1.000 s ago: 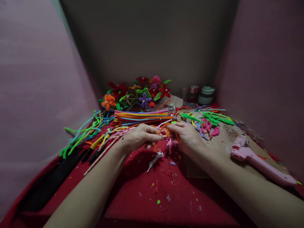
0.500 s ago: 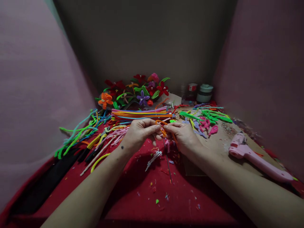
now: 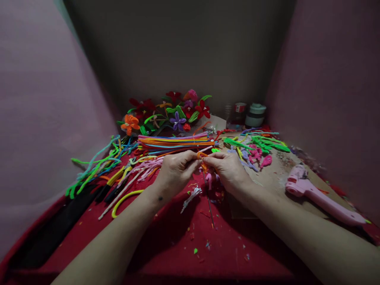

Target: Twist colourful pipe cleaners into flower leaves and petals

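A: Grip state?
B: Both clamped: left hand [image 3: 178,168] and right hand [image 3: 230,167] pinch the orange strip [image 3: 204,167], centre frame.
A: Around it?
B: White bundle [image 3: 191,199] just below, pink glue gun [image 3: 323,201] lower right.

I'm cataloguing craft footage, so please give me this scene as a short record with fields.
Left hand: the left hand pinches an orange pipe cleaner in its fingers
Right hand: the right hand pinches the same piece
Below hands: thin dark stick; whether it is held, cannot tell
Behind hands: bundle of pipe cleaners, then flowers
Right side: pink glue gun on cardboard
Surface: red cloth, scattered scraps
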The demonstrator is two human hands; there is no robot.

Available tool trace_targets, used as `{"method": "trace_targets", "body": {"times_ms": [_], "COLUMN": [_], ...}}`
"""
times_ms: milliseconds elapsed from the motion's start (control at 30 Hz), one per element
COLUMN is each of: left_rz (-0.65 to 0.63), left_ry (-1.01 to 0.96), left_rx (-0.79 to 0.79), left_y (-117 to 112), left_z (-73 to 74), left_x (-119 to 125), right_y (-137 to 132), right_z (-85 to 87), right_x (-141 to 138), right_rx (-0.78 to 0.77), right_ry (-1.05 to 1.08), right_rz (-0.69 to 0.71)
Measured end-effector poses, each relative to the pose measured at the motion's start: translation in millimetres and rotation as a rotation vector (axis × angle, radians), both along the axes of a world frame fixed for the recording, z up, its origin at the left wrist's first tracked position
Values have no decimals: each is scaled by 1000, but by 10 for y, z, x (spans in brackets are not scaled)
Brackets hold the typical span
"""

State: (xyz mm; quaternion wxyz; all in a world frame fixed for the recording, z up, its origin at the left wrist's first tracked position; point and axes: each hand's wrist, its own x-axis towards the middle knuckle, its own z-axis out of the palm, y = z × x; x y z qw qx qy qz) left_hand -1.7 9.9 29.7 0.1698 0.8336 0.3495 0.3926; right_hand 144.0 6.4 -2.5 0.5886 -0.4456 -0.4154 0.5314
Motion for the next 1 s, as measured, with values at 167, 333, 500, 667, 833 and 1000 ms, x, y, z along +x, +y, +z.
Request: {"method": "trace_targets", "body": {"times_ms": [167,333,500,667,833,1000], "left_rz": [-16,-65,-69,-181,-57,-55], "left_ry": [80,198,62,-249,-269,-426], "left_rx": [107,168,-288,-876,-774,-790], "left_y": [1,-16,-36,17,38,45], "left_z": [-20,-128,-58,39,-8,-59], "left_x": [8,62,88,51,59,86], "right_y": [-7,-39,-15,17,-6,-46], "right_z": [29,60,12,-27,-11,30], "right_x": [4,0,1,4,-6,-20], "right_rx": [12,1,12,-6,-16,-14], "right_ry": [-31,-56,30,101,133,195], "right_rz": [-8,-23,5,50,53,111]}}
